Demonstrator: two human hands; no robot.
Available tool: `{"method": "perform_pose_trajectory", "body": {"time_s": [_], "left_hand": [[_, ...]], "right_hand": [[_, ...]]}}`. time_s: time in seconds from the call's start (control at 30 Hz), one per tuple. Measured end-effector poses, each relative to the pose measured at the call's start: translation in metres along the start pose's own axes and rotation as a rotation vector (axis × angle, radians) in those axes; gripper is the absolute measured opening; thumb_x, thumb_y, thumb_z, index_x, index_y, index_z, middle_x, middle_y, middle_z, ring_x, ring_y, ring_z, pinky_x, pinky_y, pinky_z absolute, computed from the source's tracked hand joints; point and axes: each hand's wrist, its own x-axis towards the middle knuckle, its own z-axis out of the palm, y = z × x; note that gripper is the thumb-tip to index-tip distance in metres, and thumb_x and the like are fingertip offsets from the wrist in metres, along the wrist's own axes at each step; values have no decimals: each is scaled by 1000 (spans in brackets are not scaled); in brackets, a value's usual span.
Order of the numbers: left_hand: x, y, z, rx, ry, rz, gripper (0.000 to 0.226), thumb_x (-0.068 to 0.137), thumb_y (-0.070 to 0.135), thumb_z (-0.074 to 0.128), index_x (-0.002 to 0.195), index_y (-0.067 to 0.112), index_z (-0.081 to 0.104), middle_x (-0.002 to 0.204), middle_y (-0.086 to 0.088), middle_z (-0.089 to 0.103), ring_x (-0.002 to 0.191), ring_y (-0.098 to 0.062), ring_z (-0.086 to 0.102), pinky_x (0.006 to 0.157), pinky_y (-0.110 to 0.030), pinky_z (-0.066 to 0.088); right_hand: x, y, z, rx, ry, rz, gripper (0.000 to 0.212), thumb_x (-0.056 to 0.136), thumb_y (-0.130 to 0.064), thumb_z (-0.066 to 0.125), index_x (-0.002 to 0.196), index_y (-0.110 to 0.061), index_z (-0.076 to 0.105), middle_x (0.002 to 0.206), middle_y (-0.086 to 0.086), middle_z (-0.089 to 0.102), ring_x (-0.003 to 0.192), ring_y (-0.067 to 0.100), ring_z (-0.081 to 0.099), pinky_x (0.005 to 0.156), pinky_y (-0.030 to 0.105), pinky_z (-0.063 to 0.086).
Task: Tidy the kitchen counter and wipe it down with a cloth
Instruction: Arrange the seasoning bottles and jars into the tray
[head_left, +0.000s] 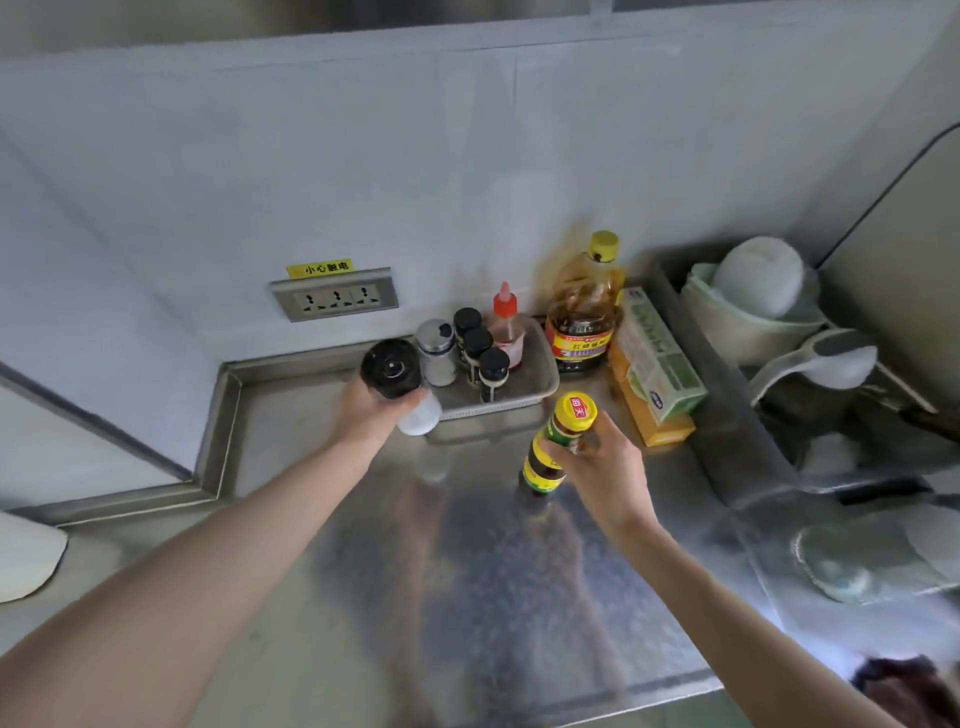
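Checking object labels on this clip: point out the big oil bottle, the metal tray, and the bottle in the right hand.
big oil bottle (586, 306): head view, on its amber body above the label.
metal tray (540, 382): head view, on its right rim.
yellow-capped bottle (563, 423): head view, on its neck below the cap, in the right hand (608, 462).

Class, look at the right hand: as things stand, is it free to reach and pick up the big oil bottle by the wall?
Probably not yet. The right hand already grips a yellow-capped sauce bottle. The path to the oil bottle past the tray looks open, but the hand is occupied.
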Motion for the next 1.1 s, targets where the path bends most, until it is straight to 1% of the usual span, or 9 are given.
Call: {"method": "perform_pose_trajectory", "body": {"time_s": [0.17, 0.3, 0.57, 0.67, 0.73, 0.83, 0.97, 1.03, 1.1], "left_hand": [[32, 5, 24, 22, 24, -24, 53, 66, 4, 78, 115, 5, 58, 113, -12, 63, 104, -23, 56, 88, -28, 40], [60, 4, 39, 115, 17, -33, 60, 50, 24, 79, 106, 15, 60, 110, -14, 67, 106, -28, 61, 96, -44, 47], [81, -34, 59, 183, -5, -11, 63, 41, 36, 75, 102, 24, 61, 108, -9, 68, 106, -27, 61, 94, -47, 47], [76, -37, 62, 208, 16, -7, 65, 49, 27, 79, 111, 17, 58, 112, -11, 66, 108, -29, 59, 93, -46, 47], [65, -23, 63, 253, 21, -8, 58, 61, 14, 80, 115, 14, 57, 112, -12, 65, 107, -28, 58, 90, -36, 46], [64, -21, 67, 299, 17, 48, 55, 66, 10, 76, 116, 13, 54, 111, -12, 64, 105, -27, 58, 81, -28, 40], [65, -26, 62, 234, -35, -9, 47, 61, 6, 81, 102, 18, 60, 105, -10, 66, 105, -28, 59, 90, -39, 47], [72, -32, 55, 261, -53, -51, 52, 51, 24, 85, 95, 16, 61, 102, -6, 66, 101, -27, 61, 89, -40, 50], [80, -43, 48, 330, -54, -90, 68, 43, 40, 81, 101, 12, 60, 102, -5, 64, 97, -23, 60, 82, -36, 49]], "right_hand": [[19, 11, -3, 12, -47, -6, 32, 73, -37, 73, 97, -23, 58, 90, -4, 70, 85, 18, 65, 76, 43, 53], [28, 22, -2, 16, -43, 10, 33, 71, -39, 73, 97, -24, 58, 91, -5, 70, 84, 18, 65, 76, 44, 54], [31, 30, 3, 37, -49, 13, 37, 68, -42, 73, 98, -25, 58, 94, -5, 70, 86, 16, 66, 77, 43, 55], [33, 29, 3, 33, -39, 3, 34, 70, -37, 75, 98, -24, 59, 94, -5, 70, 87, 16, 66, 78, 43, 55], [35, 29, 3, 41, -31, -6, 33, 71, -37, 75, 98, -26, 59, 94, -6, 69, 88, 15, 65, 79, 43, 54], [38, 30, 3, 40, -22, -14, 34, 70, -41, 73, 97, -28, 58, 93, -8, 69, 87, 15, 65, 78, 43, 54], [42, 23, -2, 42, -38, -10, 40, 65, -50, 69, 97, -29, 58, 93, -8, 70, 88, 16, 65, 79, 45, 54], [49, 13, -11, 65, -9, -21, 37, 67, -46, 71, 97, -27, 60, 92, -8, 71, 87, 13, 66, 81, 43, 54], [62, -2, -20, 85, 28, -55, 35, 73, -35, 74, 103, -22, 61, 95, -7, 71, 89, 11, 66, 84, 41, 54]]}}
